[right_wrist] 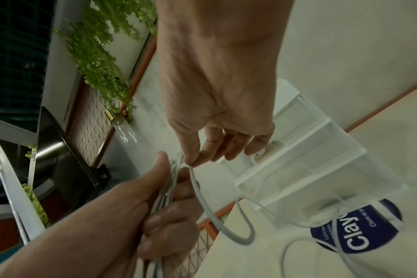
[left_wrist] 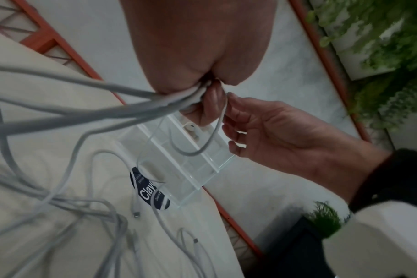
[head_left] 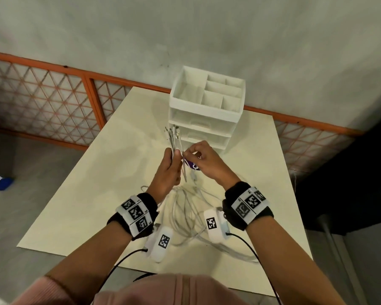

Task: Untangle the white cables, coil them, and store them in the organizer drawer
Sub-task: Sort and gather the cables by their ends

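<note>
Cables bunched in left hand fist; right hand pinches one strand; organizer at twelve o'clock, table bare toward nine.

Purple round sticker on cream tabletop.

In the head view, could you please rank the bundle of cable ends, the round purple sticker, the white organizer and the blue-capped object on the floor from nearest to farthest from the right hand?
1. Bundle of cable ends: just left of the right hand, gripped in the left hand.
2. Round purple sticker: under the right hand, too close to the bundle to rank firmly.
3. White organizer: beyond, at the table's far edge.
4. Blue-capped object: far left, on the floor.
</note>
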Available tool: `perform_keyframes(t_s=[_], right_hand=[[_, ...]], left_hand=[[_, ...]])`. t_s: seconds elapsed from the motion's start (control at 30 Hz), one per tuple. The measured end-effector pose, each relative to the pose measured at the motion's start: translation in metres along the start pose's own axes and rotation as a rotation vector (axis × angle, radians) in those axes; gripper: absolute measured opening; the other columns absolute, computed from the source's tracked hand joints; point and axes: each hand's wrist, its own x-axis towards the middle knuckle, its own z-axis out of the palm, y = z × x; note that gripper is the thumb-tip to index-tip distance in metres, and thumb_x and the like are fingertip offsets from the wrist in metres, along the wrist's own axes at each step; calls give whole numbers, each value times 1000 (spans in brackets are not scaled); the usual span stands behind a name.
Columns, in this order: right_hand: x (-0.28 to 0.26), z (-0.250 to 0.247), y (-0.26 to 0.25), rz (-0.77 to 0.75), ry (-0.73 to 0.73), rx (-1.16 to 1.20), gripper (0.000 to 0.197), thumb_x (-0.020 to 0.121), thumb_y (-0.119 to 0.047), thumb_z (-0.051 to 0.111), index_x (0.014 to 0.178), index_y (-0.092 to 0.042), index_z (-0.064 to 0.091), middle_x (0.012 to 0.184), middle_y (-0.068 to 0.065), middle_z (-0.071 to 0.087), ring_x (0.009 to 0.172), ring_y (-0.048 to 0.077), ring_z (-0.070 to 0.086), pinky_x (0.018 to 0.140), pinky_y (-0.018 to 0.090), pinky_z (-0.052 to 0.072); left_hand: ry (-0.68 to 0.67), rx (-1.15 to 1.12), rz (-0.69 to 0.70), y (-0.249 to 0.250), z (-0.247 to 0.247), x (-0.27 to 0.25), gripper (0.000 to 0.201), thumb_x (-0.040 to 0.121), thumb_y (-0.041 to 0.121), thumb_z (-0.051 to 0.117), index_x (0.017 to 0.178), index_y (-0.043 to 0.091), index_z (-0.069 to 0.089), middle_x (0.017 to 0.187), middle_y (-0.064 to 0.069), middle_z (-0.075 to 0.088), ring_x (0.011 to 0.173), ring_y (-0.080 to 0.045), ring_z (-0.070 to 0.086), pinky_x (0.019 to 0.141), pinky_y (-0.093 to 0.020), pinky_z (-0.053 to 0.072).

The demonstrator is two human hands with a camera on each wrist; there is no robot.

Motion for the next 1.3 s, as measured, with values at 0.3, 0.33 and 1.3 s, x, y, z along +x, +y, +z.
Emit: perform_keyframes(t_s=[0.3,0.33,1.3], right_hand=[[-1,9,-6,32,4,141,30,101,-33,41,104,-8,58,104,-1,57,94,14,57,80,21,44],[-2,10,-4,34,-30,199,41,102,-40,32,107,-7,57,100,-2,61,94,12,60,87,26,44],[-16,-35,-9,64,-340,-89,37,99,-40,41,77,-20,63,57,-11,38,44,4,30,46,18,27]], left_hand=[[-23,33,-11,8,-2,-5,28,102,33,32,79,20,42,67,4,35,44,-2,31,46,-15,30],[-13,36,10,11,-3,-4,29,102,32,31,78,23,44,67,4,36,45,-2,34,47,-14,32],[-37,315,133,21,-32,-2,26,98,30,46,75,16,47,38,13,36,35,-3,28,41,-20,26]])
